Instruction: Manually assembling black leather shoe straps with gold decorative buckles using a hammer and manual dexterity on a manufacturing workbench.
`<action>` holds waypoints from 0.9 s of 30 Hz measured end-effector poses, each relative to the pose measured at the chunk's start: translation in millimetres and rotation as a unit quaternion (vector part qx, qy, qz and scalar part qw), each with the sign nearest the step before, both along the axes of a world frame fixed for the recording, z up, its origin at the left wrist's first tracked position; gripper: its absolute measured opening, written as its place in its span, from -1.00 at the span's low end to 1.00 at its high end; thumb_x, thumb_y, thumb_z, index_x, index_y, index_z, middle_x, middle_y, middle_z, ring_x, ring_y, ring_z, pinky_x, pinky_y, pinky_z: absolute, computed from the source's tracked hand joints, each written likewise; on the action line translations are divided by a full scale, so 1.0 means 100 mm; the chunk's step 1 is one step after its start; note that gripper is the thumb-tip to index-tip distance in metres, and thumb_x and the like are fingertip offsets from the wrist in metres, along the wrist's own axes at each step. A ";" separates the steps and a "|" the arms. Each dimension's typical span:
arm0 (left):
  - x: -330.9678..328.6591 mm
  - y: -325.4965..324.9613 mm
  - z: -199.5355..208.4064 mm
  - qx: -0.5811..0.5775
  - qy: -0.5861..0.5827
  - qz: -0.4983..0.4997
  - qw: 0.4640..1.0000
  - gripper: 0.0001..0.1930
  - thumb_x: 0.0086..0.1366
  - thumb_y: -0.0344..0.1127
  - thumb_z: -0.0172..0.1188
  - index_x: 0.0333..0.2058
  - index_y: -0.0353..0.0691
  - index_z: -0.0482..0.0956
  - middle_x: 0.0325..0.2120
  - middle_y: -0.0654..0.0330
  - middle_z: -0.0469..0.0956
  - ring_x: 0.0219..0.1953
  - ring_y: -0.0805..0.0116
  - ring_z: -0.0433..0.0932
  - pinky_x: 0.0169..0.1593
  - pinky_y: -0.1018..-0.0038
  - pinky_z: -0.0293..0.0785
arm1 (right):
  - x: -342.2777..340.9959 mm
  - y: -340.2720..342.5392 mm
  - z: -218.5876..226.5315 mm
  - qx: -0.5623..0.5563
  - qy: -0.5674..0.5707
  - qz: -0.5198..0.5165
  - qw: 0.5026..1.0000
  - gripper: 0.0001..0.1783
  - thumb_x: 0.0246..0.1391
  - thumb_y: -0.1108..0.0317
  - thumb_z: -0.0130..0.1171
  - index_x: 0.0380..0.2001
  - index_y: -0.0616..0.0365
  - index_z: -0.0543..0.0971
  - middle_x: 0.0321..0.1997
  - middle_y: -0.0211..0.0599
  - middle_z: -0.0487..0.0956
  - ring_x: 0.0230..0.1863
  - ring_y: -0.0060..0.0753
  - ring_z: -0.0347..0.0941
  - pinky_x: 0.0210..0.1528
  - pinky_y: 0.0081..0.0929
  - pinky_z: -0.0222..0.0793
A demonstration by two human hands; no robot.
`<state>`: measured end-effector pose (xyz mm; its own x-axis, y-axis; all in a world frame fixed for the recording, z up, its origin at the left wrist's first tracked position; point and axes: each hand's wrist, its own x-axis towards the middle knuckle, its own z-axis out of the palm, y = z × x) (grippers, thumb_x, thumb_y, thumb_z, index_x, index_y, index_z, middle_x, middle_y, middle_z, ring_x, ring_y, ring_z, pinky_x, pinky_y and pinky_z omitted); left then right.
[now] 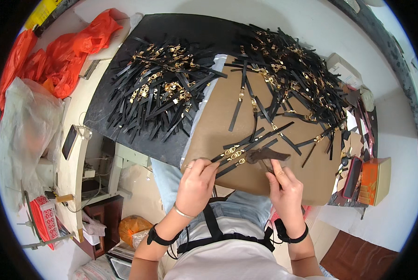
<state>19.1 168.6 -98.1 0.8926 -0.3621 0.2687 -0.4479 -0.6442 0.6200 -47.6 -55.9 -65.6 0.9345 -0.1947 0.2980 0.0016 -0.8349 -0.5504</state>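
Several black straps with gold-coloured buckles (236, 153) lie side by side at the near edge of a tan sheet (209, 126). My left hand (197, 183) is closed at their left ends, fingertips pressed on the straps. A dark brown, cloth-like piece (275, 155) rests against the right side of the buckles. My right hand (285, 185) pinches at its near side, index finger stretched along it; the fingertips are partly hidden. Farther off on the sheet lie loose straps (254, 103) of the same kind.
A heap of black straps (160, 88) covers the dark tabletop at the left, another heap (293, 70) the far right. At the right edge stand a phone-like dark red object (352, 176) and an orange box (374, 182). A phone (69, 142) lies on the pale side table.
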 end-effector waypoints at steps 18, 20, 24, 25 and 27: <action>0.03 0.11 -0.04 -0.056 0.026 0.005 0.998 -0.82 0.11 -0.55 0.33 -0.26 -0.29 0.67 -0.34 0.11 0.54 -0.26 0.08 0.55 -0.15 0.26 0.49 | 0.16 0.18 0.12 -0.053 0.041 0.029 0.997 -0.56 0.07 0.43 0.36 0.07 0.02 0.64 -0.51 -0.22 0.45 -0.61 -0.09 0.44 -0.56 -0.23 0.38; 0.05 0.10 -0.02 -0.061 0.032 0.003 0.998 -0.83 0.11 -0.55 0.33 -0.27 -0.29 0.67 -0.35 0.11 0.54 -0.26 0.08 0.55 -0.15 0.26 0.49 | 0.10 0.21 0.12 -0.041 -0.001 0.057 0.998 -0.54 0.07 0.40 0.37 0.09 0.00 0.63 -0.49 -0.21 0.45 -0.60 -0.08 0.45 -0.56 -0.22 0.38; 0.05 0.10 -0.01 -0.051 0.038 0.010 0.998 -0.83 0.10 -0.55 0.34 -0.29 -0.29 0.66 -0.34 0.10 0.55 -0.26 0.06 0.55 -0.15 0.25 0.49 | 0.17 0.30 0.02 -0.047 0.034 0.099 0.993 -0.53 0.07 0.38 0.37 0.10 -0.02 0.62 -0.49 -0.22 0.45 -0.60 -0.09 0.46 -0.56 -0.22 0.38; 0.05 0.10 -0.02 -0.051 0.036 0.013 0.998 -0.83 0.10 -0.55 0.34 -0.29 -0.29 0.66 -0.34 0.10 0.55 -0.26 0.06 0.55 -0.15 0.25 0.49 | 0.20 0.28 0.09 -0.046 0.032 0.102 0.993 -0.53 0.07 0.38 0.37 0.10 -0.02 0.62 -0.49 -0.22 0.45 -0.60 -0.09 0.46 -0.56 -0.22 0.38; 0.03 0.11 -0.03 -0.059 0.035 0.010 0.998 -0.83 0.10 -0.54 0.34 -0.29 -0.29 0.65 -0.33 0.10 0.55 -0.25 0.05 0.55 -0.14 0.25 0.50 | 0.22 0.25 0.21 -0.049 0.040 0.056 0.996 -0.54 0.10 0.39 0.34 0.11 -0.01 0.62 -0.49 -0.23 0.46 -0.60 -0.10 0.46 -0.55 -0.22 0.38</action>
